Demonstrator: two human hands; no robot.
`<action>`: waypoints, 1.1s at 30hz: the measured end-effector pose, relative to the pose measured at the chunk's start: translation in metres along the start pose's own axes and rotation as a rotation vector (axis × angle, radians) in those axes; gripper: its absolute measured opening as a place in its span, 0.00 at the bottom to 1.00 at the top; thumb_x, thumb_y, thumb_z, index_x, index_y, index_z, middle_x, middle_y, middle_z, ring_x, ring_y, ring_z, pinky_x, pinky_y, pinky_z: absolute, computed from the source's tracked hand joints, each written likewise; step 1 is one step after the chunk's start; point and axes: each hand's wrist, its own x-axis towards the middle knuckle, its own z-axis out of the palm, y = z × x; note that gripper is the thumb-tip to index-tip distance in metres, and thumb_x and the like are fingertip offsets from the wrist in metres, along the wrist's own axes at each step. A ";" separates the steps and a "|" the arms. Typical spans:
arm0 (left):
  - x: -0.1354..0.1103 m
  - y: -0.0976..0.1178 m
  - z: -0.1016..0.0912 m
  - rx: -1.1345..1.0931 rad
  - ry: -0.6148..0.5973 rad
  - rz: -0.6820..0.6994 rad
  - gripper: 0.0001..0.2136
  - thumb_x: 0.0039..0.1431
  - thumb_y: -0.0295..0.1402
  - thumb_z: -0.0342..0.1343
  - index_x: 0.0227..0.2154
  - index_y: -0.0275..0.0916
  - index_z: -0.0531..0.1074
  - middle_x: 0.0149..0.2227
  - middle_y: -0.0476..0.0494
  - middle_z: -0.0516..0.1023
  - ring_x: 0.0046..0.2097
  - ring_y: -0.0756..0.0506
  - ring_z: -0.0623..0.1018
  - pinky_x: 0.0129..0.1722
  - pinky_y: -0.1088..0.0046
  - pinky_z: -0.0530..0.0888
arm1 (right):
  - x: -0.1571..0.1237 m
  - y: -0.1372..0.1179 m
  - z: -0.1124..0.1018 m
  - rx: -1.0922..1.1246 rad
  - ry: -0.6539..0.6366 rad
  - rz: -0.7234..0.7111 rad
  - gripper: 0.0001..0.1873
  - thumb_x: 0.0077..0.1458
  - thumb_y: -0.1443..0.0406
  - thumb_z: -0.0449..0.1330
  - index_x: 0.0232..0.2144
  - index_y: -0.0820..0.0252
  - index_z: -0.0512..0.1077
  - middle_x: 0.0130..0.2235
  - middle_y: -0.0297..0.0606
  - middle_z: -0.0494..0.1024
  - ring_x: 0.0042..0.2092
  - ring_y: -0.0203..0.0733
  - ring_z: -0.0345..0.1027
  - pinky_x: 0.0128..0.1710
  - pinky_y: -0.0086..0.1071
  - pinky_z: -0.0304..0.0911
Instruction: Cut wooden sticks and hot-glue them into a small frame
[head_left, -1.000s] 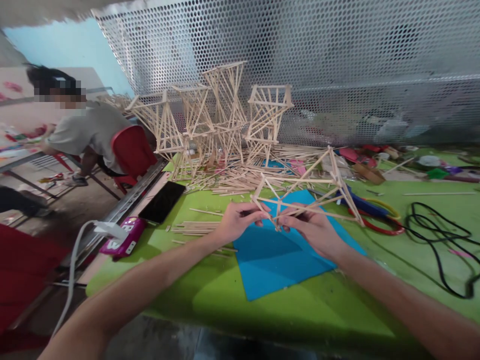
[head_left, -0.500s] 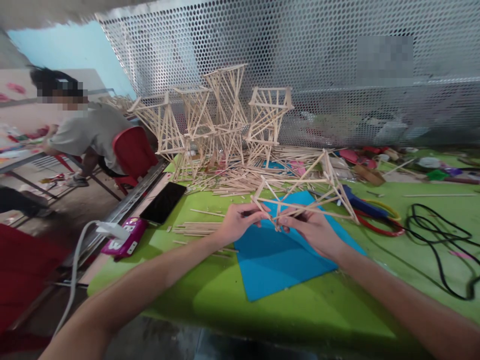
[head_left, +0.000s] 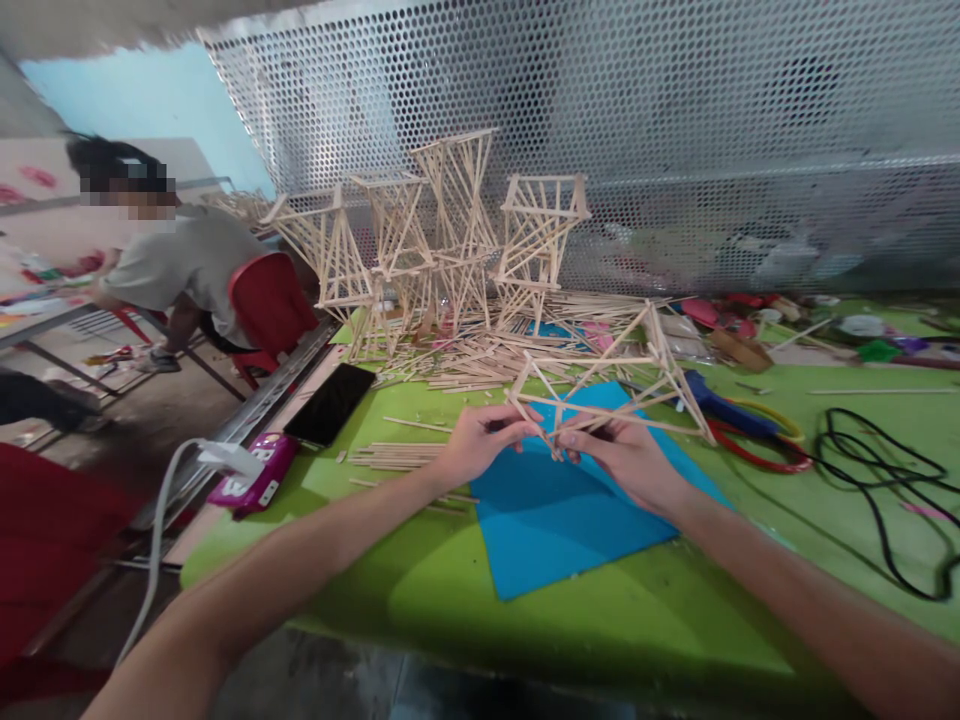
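Note:
A wooden stick frame (head_left: 600, 410) made of thin joined sticks is held up over a blue sheet (head_left: 570, 530). My left hand (head_left: 487, 440) is closed, its thumb and fingers pinching the near left corner of the frame. On the other side of that corner, my right hand (head_left: 619, 455) is also closed, gripping the frame between thumb and fingers. Both sets of fingertips nearly meet at the joint, where small details cannot be made out. Left of the sheet, several loose sticks (head_left: 397, 456) lie side by side on the green table (head_left: 405, 580).
Several stick towers (head_left: 457, 215) and a heap of sticks (head_left: 487, 360) stand behind. A black phone (head_left: 330, 404) and purple power strip (head_left: 259, 475) lie left; scissors (head_left: 765, 440) and a black cable (head_left: 877, 500) lie right. A person (head_left: 187, 250) sits far left.
The view has shifted very slightly. Both hands keep their grip on the stick frame, with hardly any movement.

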 end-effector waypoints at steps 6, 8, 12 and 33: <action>0.000 0.001 0.000 -0.008 0.003 -0.005 0.18 0.57 0.47 0.67 0.38 0.35 0.83 0.28 0.47 0.80 0.26 0.52 0.75 0.28 0.78 0.71 | 0.000 0.000 0.000 -0.009 0.000 -0.006 0.11 0.53 0.56 0.73 0.31 0.57 0.82 0.31 0.38 0.82 0.32 0.40 0.72 0.34 0.36 0.67; 0.000 0.001 0.000 -0.012 0.005 -0.003 0.17 0.57 0.46 0.68 0.37 0.35 0.83 0.28 0.47 0.80 0.25 0.52 0.75 0.28 0.79 0.71 | -0.001 -0.001 0.000 -0.004 0.001 -0.005 0.10 0.53 0.56 0.72 0.31 0.57 0.82 0.31 0.38 0.82 0.32 0.40 0.72 0.34 0.36 0.67; 0.000 0.001 0.000 -0.025 0.001 -0.010 0.17 0.56 0.46 0.68 0.37 0.35 0.83 0.28 0.47 0.80 0.25 0.52 0.75 0.28 0.79 0.71 | -0.001 -0.002 0.000 -0.006 0.005 0.000 0.11 0.53 0.56 0.73 0.31 0.57 0.82 0.32 0.38 0.82 0.32 0.40 0.72 0.33 0.36 0.67; 0.007 0.013 -0.013 0.118 0.040 0.092 0.18 0.62 0.47 0.63 0.44 0.37 0.82 0.42 0.41 0.85 0.40 0.46 0.82 0.40 0.73 0.77 | 0.003 -0.005 0.000 0.034 0.084 -0.083 0.09 0.54 0.58 0.72 0.29 0.57 0.82 0.28 0.36 0.79 0.31 0.37 0.70 0.34 0.33 0.66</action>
